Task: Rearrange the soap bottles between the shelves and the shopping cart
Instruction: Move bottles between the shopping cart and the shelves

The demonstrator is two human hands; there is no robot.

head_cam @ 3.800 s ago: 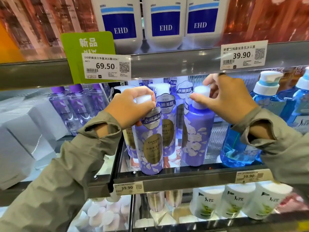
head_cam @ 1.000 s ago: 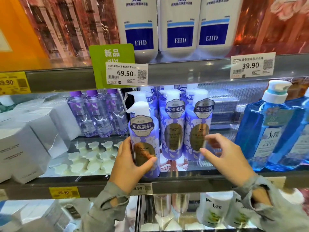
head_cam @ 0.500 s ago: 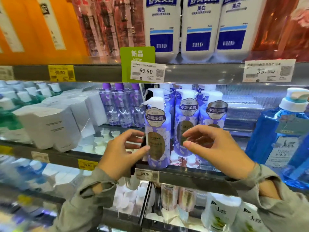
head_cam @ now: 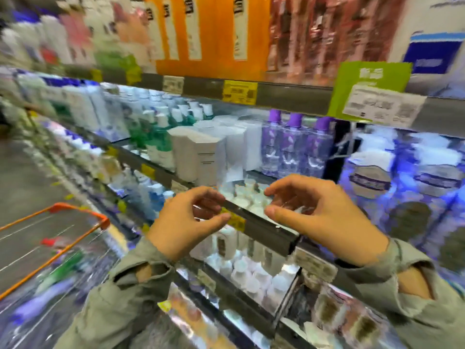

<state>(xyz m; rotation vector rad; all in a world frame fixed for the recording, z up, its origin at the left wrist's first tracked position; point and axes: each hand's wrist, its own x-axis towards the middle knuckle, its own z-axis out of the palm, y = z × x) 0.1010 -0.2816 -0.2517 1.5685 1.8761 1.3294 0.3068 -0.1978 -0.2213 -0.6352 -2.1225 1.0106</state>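
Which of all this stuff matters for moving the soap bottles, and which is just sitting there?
Part of the job: left hand and right hand, both empty; purple soap bottles on the shelf; shopping cart.

Just sitting there: white boxes; purple-capped clear bottles; green bottles; yellow price tag.

Bright store light, heavy motion blur, glare on shelf fronts.

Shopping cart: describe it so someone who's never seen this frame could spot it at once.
Follow the long shelves leftward to the grey aisle floor. The shopping cart stands there in the lower-left corner, below and left of the left hand. Its bright orange rim over thin wire sides sets it apart from the blurred bottles beside it.
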